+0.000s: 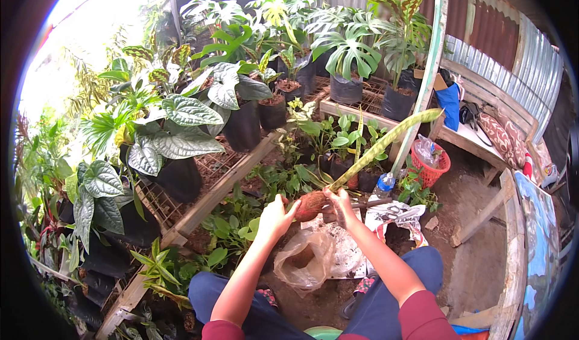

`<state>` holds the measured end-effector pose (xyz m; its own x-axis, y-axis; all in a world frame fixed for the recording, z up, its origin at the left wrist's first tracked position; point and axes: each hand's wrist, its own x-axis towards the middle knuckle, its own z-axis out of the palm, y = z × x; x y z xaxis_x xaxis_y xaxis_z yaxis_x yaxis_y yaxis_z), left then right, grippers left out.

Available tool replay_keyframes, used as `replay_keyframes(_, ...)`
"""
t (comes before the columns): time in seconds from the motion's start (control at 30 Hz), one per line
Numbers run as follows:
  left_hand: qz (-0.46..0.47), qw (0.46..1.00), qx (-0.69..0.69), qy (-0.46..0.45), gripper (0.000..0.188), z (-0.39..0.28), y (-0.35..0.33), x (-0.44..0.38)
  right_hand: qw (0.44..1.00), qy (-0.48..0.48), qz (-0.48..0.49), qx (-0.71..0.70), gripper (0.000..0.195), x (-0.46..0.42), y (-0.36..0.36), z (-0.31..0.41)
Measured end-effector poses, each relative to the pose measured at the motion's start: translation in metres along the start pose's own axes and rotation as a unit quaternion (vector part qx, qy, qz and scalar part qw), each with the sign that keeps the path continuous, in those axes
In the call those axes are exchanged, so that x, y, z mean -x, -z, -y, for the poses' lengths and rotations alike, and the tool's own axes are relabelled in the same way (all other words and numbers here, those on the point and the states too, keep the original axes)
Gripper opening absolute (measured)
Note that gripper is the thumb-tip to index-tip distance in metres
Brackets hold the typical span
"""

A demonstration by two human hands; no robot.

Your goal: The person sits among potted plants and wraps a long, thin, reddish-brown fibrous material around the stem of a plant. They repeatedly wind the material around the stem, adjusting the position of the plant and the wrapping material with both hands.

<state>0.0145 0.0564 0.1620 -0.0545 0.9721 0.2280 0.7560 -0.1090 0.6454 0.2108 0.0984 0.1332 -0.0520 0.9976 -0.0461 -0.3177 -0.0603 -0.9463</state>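
Observation:
Between my two hands, out in front of my knees, is a reddish-brown, fibrous, rounded clump or small pot (311, 205). From its right end a long, mottled yellow-green snake plant leaf (386, 147) slants up to the right. My left hand (277, 213) holds the left side of the clump. My right hand (340, 208) grips its right end, near the base of the leaf. Below the hands stands an open clear plastic bag (304, 263) with brown material inside. Beside it a white sheet (346, 254) speckled with soil lies on the ground.
A torn printed sack (400, 215) with dark soil lies at the right, near a water bottle (384, 185) and a red plastic basket (429, 166). Potted plants on wooden-framed racks (217, 195) line the left and back. A wooden bench (470, 145) stands at the right.

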Motion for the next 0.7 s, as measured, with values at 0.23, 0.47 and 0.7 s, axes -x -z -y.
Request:
replay_keyframes(0.23, 0.093, 0.984, 0.099, -0.116, 0.025, -0.008, 0.020, -0.001, 0.959, 0.170, -0.043, 0.222, 0.029, -0.028, 0.033, -0.021)
replay_keyframes(0.47, 0.108, 0.965, 0.220, -0.097, 0.022, 0.010, 0.000, -0.003, 0.989, 0.093, -0.035, 0.107, 0.031, -0.023, 0.035, -0.010)
replay_keyframes(0.7, 0.097, 0.949, 0.291, -0.069, 0.022, 0.015, -0.010, -0.002, 0.998, 0.048, -0.020, 0.041, 0.038, -0.019, 0.033, 0.006)
